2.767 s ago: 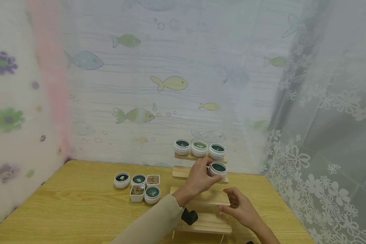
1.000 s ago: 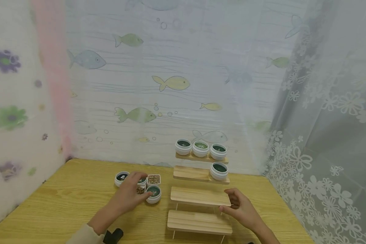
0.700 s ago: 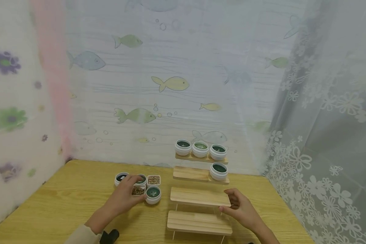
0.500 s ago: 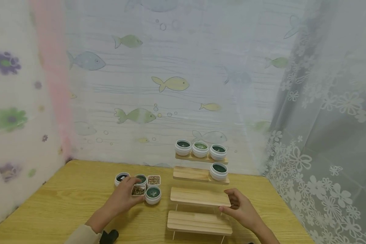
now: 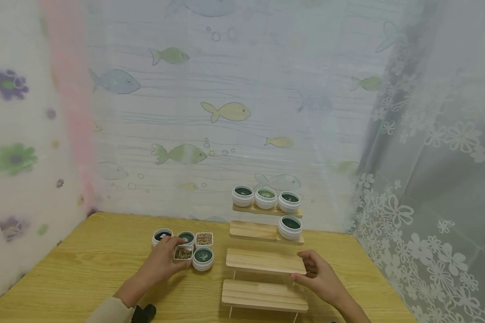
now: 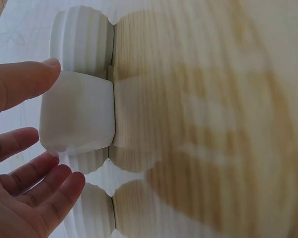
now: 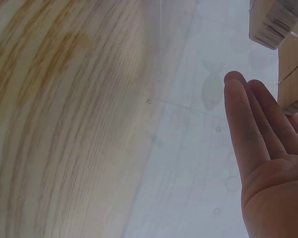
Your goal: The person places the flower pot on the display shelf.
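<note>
The left hand (image 5: 163, 260) is spread about as wide as the square pot of brown grains (image 5: 183, 253), with its thumb on one side and its loosely bent fingers on the other; whether skin meets the pot cannot be told. That pot stands on the tabletop between thumb and fingers. The right hand (image 5: 321, 278) has its thumb apart from its long, nearly straight fingers, at the right end of the third board (image 5: 262, 260) down on a wooden stand; how firmly it touches is unclear.

Under both hands runs a yellow, wood-grained tabletop (image 5: 85, 269). Beyond them hangs a pale sheet (image 5: 234, 72) printed with fish, and to the right hand's right a grey sheer curtain (image 5: 440, 179) with white flowers.

There are nine pots, seven round and two square. Around the left hand are a dark-filled round pot (image 5: 159, 235) and a green one (image 5: 187, 237) just past the fingers, a tan-grained square pot (image 5: 204, 239) farther right, and a second green round pot (image 5: 203, 260) beside the thumb. The stand's four boards lie to the right hand's left; three round pots (image 5: 265, 199) line the top one, and a single round pot (image 5: 290, 228) sits beyond that hand on the second.
</note>
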Demonstrator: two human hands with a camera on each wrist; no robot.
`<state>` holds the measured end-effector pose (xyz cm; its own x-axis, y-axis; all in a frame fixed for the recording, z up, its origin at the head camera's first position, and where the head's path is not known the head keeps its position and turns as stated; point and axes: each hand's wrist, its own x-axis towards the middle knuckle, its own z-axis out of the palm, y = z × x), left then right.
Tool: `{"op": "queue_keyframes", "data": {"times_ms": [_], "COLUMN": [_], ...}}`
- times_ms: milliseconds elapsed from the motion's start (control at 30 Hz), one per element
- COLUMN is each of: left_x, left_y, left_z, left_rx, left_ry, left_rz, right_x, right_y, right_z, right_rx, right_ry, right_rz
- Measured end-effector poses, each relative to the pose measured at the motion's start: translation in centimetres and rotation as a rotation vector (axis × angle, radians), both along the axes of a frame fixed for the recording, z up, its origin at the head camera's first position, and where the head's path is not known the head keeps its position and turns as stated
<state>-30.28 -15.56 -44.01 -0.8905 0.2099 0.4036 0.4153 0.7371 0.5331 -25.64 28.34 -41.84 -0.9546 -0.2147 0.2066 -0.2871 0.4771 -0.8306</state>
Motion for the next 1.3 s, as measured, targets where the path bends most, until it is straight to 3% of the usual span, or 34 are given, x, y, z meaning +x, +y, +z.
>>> {"op": "queue_keyframes", "data": {"times_ms": [267,633,933,1300], "left_x": [-0.07,0.07,-0.63,-0.60], "left_y": [-0.15,-0.24,-0.39,-0.45], "left_z": [-0.08,-0.28,-0.67,-0.79], "left_rx": [0.007,0.083,0.159,0.196], "left_ry": [-0.043,-0.108,-0.159,-0.165], "left_rz": [0.012,0.006,0.009,0.005], "right_x": [-0.02,0.08,0.01,-0.04], "right_y": [0.03,0.05,0.08,0.09], "right_z": [-0.07,-0.07,0.01,-0.01], "right_rx": [-0.001,0.000,0.000,0.004], "right_ry": [0.001,-0.004,-0.005,-0.011], "right_rz": [-0.008,0.000,-0.004,0.007]}}
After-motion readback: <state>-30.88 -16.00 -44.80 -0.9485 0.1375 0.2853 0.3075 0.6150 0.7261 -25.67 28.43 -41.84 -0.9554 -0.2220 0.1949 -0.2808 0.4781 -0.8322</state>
